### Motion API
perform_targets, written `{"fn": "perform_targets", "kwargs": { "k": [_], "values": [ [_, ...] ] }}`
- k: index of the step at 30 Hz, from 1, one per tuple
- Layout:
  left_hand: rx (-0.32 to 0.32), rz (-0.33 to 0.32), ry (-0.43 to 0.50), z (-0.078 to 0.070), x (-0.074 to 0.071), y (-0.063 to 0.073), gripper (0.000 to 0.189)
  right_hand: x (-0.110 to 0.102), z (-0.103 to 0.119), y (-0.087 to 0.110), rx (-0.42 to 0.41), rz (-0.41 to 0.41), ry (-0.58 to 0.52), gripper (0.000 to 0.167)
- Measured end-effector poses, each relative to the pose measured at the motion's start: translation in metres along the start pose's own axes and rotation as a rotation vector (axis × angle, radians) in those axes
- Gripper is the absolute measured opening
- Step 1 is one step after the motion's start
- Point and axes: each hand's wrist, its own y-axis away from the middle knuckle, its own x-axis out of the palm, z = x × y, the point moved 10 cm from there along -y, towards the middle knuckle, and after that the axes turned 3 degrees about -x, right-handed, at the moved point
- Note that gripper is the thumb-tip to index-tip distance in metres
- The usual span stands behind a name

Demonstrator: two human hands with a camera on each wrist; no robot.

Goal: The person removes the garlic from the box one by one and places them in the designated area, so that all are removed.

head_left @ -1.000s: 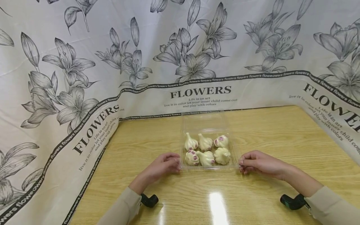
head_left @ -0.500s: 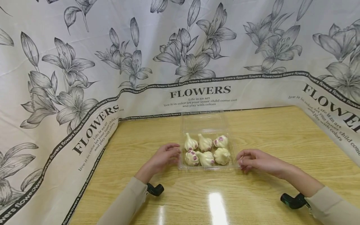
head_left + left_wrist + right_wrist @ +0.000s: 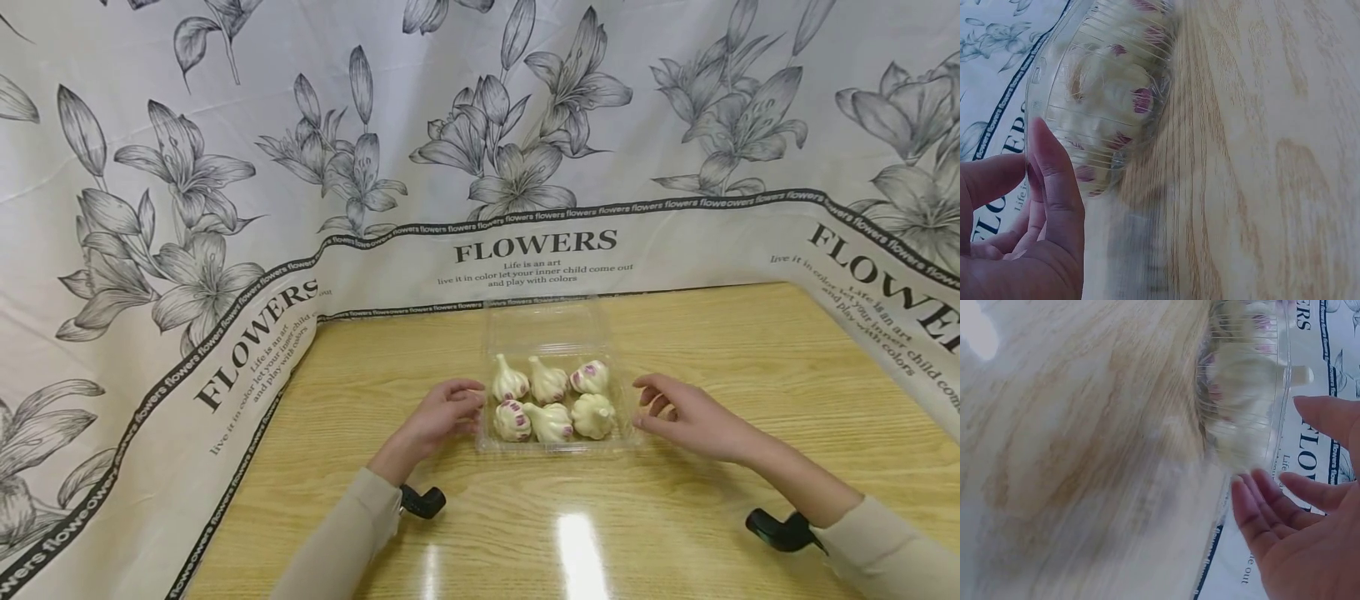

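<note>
A clear plastic clamshell box [image 3: 525, 447] lies on the table with its lid folded back. Inside sit several garlic bulbs [image 3: 550, 422], pale with purple patches, in two rows. At the box's left side, my left hand [image 3: 442, 412] pinches the rim between thumb and forefinger [image 3: 1055, 181], as the left wrist view shows. My right hand [image 3: 697, 417] is beside the opposite side. Its thumb [image 3: 1322, 415] and fingers [image 3: 1254, 515] stand spread apart, with the fingertips close to the box wall; whether they touch it is unclear.
The wooden table [image 3: 675, 333] reflects a bright light near its front. White cloth [image 3: 390, 275] with printed flowers and lettering hangs behind and along both sides. Each wrist carries a black camera mount [image 3: 780, 529].
My left hand has moved forward along the box's left side. My right hand's thumb and fingers have spread apart from their closer grip at the right edge. The box has barely moved.
</note>
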Motion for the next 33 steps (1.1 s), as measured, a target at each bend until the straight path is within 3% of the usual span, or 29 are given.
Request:
{"fn": "perform_targets", "kwargs": {
  "k": [4, 9, 18, 27, 33],
  "values": [
    [0.002, -0.005, 0.01, -0.001, 0.0, 0.0, 0.039, -0.006, 0.013, -0.003, -0.067, -0.068, 0.116, 0.055],
    [0.006, -0.013, 0.012, -0.003, 0.0, 0.001, 0.039, -0.004, 0.024, -0.008, -0.143, -0.077, 0.178, 0.056],
    [0.006, -0.015, 0.007, -0.004, 0.0, 0.002, 0.04, 0.002, 0.034, -0.018, -0.201, -0.064, 0.194, 0.053],
    [0.022, -0.024, 0.002, -0.007, 0.001, 0.002, 0.037, 0.017, 0.04, -0.03, -0.264, 0.011, 0.255, 0.036],
    [0.017, -0.018, 0.002, -0.006, 0.001, 0.002, 0.037, 0.021, 0.04, -0.037, -0.298, 0.007, 0.227, 0.021]
  ]
}}
